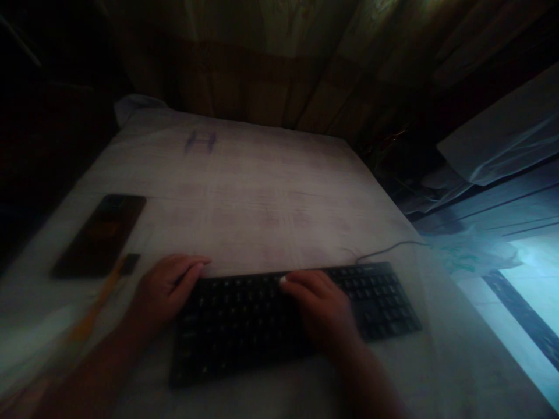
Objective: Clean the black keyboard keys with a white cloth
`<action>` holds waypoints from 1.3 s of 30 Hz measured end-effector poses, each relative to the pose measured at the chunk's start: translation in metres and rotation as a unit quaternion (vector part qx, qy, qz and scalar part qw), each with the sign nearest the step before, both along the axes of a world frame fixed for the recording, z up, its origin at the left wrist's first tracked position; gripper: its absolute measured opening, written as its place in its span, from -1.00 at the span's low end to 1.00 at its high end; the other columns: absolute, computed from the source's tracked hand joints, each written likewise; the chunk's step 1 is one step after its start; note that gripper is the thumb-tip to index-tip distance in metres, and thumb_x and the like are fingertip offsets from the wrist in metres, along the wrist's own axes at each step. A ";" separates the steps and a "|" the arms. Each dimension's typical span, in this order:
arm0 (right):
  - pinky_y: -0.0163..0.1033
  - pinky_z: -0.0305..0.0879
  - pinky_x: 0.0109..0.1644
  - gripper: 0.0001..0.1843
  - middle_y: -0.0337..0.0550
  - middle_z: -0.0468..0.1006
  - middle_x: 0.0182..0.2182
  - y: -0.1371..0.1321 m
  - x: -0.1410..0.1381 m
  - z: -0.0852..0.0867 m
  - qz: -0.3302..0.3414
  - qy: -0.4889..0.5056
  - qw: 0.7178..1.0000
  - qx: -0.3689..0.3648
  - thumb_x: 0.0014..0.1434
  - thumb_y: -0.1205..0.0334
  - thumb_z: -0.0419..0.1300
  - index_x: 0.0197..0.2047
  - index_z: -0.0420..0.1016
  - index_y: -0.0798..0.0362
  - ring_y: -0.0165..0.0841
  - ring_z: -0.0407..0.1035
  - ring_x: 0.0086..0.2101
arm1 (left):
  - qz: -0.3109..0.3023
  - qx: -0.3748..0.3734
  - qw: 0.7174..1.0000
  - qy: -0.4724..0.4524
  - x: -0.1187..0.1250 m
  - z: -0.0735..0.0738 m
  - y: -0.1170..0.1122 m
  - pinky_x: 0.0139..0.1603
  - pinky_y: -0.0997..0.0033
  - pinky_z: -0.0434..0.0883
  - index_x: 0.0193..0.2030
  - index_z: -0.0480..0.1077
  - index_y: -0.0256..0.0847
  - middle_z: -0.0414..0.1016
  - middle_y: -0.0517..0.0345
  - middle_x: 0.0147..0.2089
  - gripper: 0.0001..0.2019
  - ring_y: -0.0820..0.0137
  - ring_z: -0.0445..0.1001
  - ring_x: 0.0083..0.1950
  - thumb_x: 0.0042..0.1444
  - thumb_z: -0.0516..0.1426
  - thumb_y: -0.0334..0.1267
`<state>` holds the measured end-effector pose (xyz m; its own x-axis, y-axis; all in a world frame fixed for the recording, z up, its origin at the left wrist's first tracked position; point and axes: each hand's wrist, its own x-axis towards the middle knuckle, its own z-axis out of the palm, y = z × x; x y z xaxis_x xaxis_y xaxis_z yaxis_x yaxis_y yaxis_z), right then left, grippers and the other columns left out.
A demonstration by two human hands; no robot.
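Note:
A black keyboard [257,326] lies slightly slanted on a pale cloth-covered surface. My left hand [163,291] is at its far left corner, fingers stretched out past the far edge and the thumb close beneath them. Over the right-middle keys, my right hand [323,305] has its fingers drawn together. A small white spot shows at those fingertips; I cannot tell whether it is a nail or a small thing held. The keys under the right hand are hidden.
Left of my left hand lies a thin orange tool [102,294] with a dark square end, perhaps a brush. A dark phone [102,235] lies beyond it. The keyboard's cable [388,248] runs off right towards a plastic bag [471,250]. A curtain [271,75] hangs behind.

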<state>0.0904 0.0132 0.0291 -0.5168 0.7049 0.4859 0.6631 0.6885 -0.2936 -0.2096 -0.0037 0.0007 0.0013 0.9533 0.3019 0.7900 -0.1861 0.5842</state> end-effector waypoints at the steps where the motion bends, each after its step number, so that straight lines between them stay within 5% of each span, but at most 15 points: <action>1: -0.20 0.49 -0.17 -0.67 -0.06 0.63 -0.22 0.001 0.002 0.000 -0.003 -0.002 1.000 0.001 0.31 0.47 0.02 -0.15 0.60 0.05 -0.28 0.49 -0.23 | 0.000 -0.001 1.000 0.000 0.000 0.000 0.000 -0.11 0.27 0.54 -0.17 0.56 -0.06 0.64 0.20 -0.22 -0.72 0.31 0.60 -0.18 0.28 0.04 -0.07; 39: -0.20 0.50 -0.17 -0.67 -0.02 0.63 -0.21 0.005 0.040 0.000 -0.053 -0.034 0.998 -0.001 0.25 0.48 0.02 -0.15 0.61 0.06 -0.25 0.49 -0.21 | 0.007 -0.028 1.000 0.003 -0.001 0.003 0.001 -0.10 0.24 0.54 -0.18 0.56 -0.04 0.65 0.17 -0.21 -0.70 0.28 0.61 -0.18 0.26 0.03 -0.01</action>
